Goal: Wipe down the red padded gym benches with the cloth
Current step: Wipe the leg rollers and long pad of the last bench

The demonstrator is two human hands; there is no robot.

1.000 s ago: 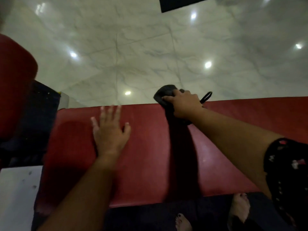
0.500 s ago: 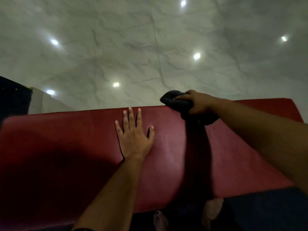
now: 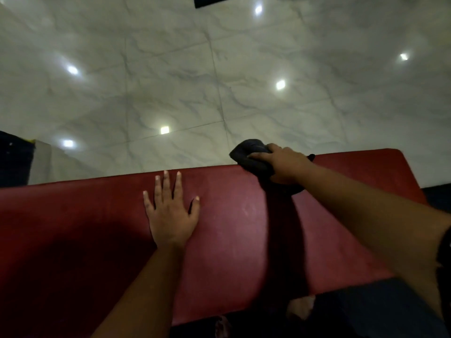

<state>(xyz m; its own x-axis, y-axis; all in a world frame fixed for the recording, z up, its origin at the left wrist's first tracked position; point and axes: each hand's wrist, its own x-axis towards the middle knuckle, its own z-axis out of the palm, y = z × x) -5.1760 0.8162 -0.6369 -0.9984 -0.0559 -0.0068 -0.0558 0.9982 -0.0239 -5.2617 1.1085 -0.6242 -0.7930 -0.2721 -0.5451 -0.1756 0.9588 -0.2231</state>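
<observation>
**entry: bench wipe, head view**

- **red padded bench** [image 3: 231, 228]: its long axis runs left to right across the view. the far edge meets the pale marbled floor [image 3: 195, 81]. the right end is in view; the left end runs out of frame.
- **cloth** [image 3: 246, 156]: dark and bunched, it sits on the far edge of the bench, right of centre. part of it pokes past that edge over the floor.
- **right hand** [image 3: 284, 167]: on top of the cloth, fingers curled over it and clamping it to the pad. the arm reaches across the short axis of the bench from the near side.
- **left hand** [image 3: 170, 215]: palm flat on the pad, fingers straight and spread, holding nothing. it lies left of the cloth and nearer the body, well apart from it, and looks like a brace.
- **bare feet** [image 3: 300, 306]: partly visible below the near edge.

**relation that governs the next stroke (judgement):**
- the cloth is already under the right hand, so no reach is needed.
- it sits at the far limit of the short axis, so a stroke can only come back toward the body or run sideways along the long axis.
- the shorter stretch of pad lies to the right.
- the longer stretch lies to the left, with the left hand in that path.
- which parts are already wiped cannot be told.
</observation>
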